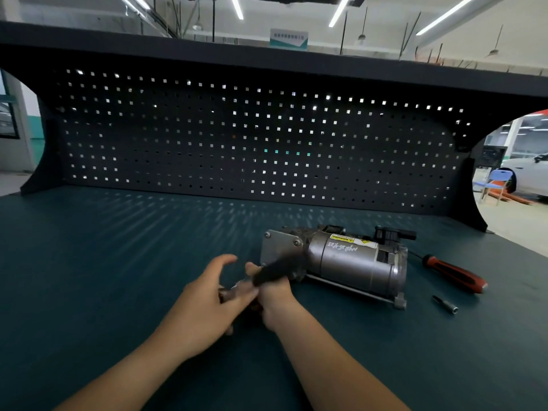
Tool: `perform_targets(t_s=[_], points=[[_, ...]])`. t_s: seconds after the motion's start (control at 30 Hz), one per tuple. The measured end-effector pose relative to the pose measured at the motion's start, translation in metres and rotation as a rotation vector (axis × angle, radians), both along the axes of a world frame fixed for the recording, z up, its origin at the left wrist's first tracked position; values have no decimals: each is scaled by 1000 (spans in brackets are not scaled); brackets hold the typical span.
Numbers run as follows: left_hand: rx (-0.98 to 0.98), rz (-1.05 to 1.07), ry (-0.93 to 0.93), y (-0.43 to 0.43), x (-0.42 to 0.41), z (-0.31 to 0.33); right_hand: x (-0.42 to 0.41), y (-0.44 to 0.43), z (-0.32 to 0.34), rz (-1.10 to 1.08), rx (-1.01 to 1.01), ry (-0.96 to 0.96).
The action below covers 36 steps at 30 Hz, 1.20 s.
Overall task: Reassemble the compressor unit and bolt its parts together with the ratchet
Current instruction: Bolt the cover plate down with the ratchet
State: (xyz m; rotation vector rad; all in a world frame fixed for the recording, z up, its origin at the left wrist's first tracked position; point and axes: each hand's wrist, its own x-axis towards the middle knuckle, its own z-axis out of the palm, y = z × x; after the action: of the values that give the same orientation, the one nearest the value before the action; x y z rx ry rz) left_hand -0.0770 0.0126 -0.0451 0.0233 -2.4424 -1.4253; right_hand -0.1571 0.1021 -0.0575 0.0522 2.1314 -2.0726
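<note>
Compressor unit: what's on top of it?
On the compressor unit: a yellow warning label and white scribbled writing. The right hand and its dark tool cover its near left corner.

This is a vehicle workshop. A workbench (89, 262) with a dark teal top and a black pegboard back (207, 137) fills the centre of the frame, with a compressor unit (350, 259) and a red-handled screwdriver (453, 272) lying on it. Strip lights (338, 10) run along the top, and a white car (527, 176) stands at the right edge.
</note>
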Motion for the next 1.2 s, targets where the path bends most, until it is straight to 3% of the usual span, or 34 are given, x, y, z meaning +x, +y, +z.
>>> perform_targets(t_s=[0.13, 0.2, 0.23, 0.3, 0.37, 0.47, 0.53, 0.57, 0.63, 0.7, 0.8, 0.87, 0.93, 1.07, 1.2], points=[[1077, -18, -345, 9, 0, 7, 4, 1, 3, -9, -35, -54], [1284, 19, -380, 6, 0, 7, 4, 2, 4, 8, -28, -67], [1274, 35, -383, 5, 0, 8, 4, 2, 4, 24, -22, -70], [1067, 56, -349, 4, -3, 9, 4, 4, 4, 47, -8, -77], [540, 60, -199, 2, -3, 7, 2, 5, 2, 57, 1, -64], [-471, 41, 106, -5, 0, -5, -1, 4, 0, 32, -30, -1], [-726, 64, 201, -5, 2, -9, 0, 5, 0, 36, -44, 4], [-728, 84, 215, -4, 2, -9, 1, 4, 0, 48, -78, -21], [-521, 110, 205, -3, 0, -7, 3, 3, 2, 66, -143, -84], [-80, 93, 92, 3, -2, -3, 3, 2, 3, 61, -92, -110], [788, 74, -289, 5, -4, 1, 5, 2, 6, 52, -50, -110], [1168, 73, -396, 0, -4, 1, 6, 2, 7, 69, -24, -113], [1182, 73, -398, -7, -6, 2, 5, 1, 6, 83, 21, -97], [925, 46, -281, -13, -13, 5, 5, 3, 6, 69, 22, -59], [843, 23, -254, -14, -15, 6, 6, 5, 5, 55, -9, -52]])
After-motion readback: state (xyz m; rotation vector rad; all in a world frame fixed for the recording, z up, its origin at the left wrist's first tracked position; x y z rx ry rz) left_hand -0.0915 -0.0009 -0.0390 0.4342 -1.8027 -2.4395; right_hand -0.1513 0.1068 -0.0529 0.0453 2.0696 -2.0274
